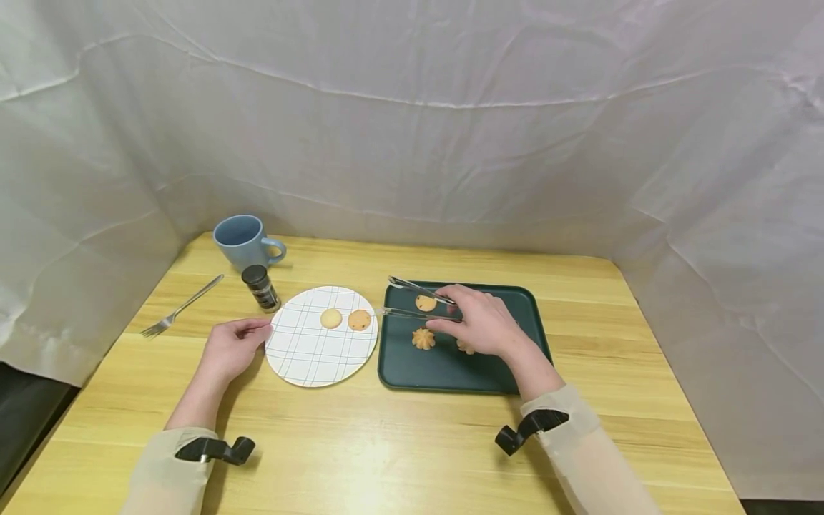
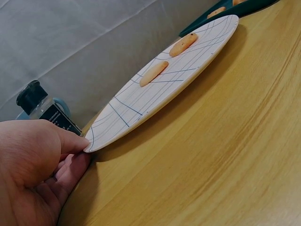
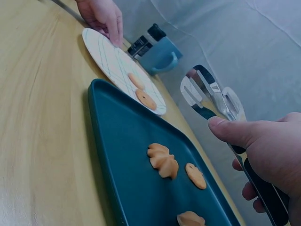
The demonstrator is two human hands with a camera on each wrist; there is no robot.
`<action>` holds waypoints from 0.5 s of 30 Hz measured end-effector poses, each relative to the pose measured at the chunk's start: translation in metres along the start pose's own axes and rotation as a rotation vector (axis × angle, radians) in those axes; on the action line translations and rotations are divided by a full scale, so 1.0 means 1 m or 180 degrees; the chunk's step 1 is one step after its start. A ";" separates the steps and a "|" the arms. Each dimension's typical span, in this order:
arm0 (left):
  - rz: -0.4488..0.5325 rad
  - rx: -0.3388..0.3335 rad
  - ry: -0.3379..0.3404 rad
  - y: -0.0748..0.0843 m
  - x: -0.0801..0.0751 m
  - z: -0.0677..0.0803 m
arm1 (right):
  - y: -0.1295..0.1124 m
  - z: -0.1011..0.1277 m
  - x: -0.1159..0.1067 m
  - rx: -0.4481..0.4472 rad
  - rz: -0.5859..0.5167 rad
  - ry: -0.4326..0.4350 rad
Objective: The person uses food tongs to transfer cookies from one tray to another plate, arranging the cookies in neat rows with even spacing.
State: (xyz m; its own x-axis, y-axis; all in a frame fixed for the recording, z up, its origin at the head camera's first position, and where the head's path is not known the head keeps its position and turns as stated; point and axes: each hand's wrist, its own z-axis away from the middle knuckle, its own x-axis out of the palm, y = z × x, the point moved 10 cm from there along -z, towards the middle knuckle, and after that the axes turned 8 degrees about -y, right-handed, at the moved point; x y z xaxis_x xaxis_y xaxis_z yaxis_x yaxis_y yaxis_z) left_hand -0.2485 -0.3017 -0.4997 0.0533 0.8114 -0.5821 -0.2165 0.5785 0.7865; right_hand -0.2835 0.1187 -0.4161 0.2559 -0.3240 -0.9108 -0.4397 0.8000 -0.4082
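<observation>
My left hand [image 1: 256, 331] pinches the left rim of a white plate with a blue grid [image 1: 302, 357], thumb on top [image 2: 77, 141]. The plate [image 2: 136, 106] carries two round cookies [image 1: 331, 318] [image 1: 359, 320]. My right hand [image 1: 466, 318] grips metal tongs [image 1: 415, 290] above the dark green tray [image 1: 450, 372]. The tongs [image 3: 207, 94] are spread, with nothing between their tips. On the tray [image 3: 122, 155] lie a round cookie [image 1: 425, 302], a flower-shaped one [image 1: 423, 338] and another partly hidden under my hand [image 1: 465, 348].
A blue mug [image 1: 243, 242] stands at the back left, with a small black-lidded spice jar [image 1: 260, 287] in front of it. A fork [image 1: 182, 307] lies to the left on the wooden table [image 1: 386, 443]. White cloth walls enclose the table on three sides.
</observation>
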 end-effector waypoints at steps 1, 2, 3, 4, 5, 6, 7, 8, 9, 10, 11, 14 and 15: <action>0.0003 -0.0001 -0.0001 0.000 0.000 0.000 | 0.001 0.001 -0.001 0.0012 -0.0018 -0.0001; 0.0004 -0.0003 -0.0006 0.000 0.000 0.000 | 0.002 0.002 -0.002 0.0027 -0.0026 0.0000; 0.0006 -0.0004 -0.0008 0.000 0.000 0.000 | 0.004 0.003 -0.003 0.0042 -0.0035 0.0001; 0.0009 -0.0006 -0.0008 0.000 0.000 0.000 | 0.006 0.004 -0.004 0.0061 -0.0044 0.0000; 0.0011 -0.0005 -0.0008 0.000 0.000 0.000 | 0.008 0.004 -0.004 0.0089 -0.0046 -0.0006; 0.0012 -0.0004 -0.0007 0.000 0.000 0.000 | 0.011 0.005 -0.005 0.0118 -0.0057 -0.0010; 0.0010 -0.0002 -0.0006 0.000 0.000 0.000 | 0.014 0.006 -0.005 0.0147 -0.0072 -0.0013; 0.0002 0.0003 -0.0002 0.000 -0.001 0.000 | 0.016 0.007 -0.006 0.0179 -0.0087 -0.0018; -0.0004 0.0008 0.0002 0.000 -0.001 0.000 | 0.019 0.008 -0.006 0.0211 -0.0103 -0.0022; -0.0010 0.0010 0.0003 0.000 -0.001 0.000 | 0.022 0.008 -0.007 0.0245 -0.0104 -0.0030; -0.0018 0.0014 0.0006 0.000 -0.001 0.000 | 0.025 0.009 -0.007 0.0275 -0.0103 -0.0038; -0.0026 0.0019 0.0003 0.001 -0.001 -0.001 | 0.034 0.011 -0.007 0.0340 -0.0094 -0.0058; -0.0022 0.0017 0.0000 0.001 -0.001 -0.001 | 0.036 0.011 -0.007 0.0358 -0.0077 -0.0062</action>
State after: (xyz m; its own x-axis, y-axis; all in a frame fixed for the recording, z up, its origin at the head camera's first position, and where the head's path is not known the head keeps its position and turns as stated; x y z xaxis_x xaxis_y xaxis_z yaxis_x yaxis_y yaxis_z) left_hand -0.2494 -0.3020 -0.4982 0.0550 0.8073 -0.5876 -0.2110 0.5846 0.7834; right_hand -0.2916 0.1556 -0.4238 0.2824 -0.3349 -0.8989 -0.3341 0.8441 -0.4194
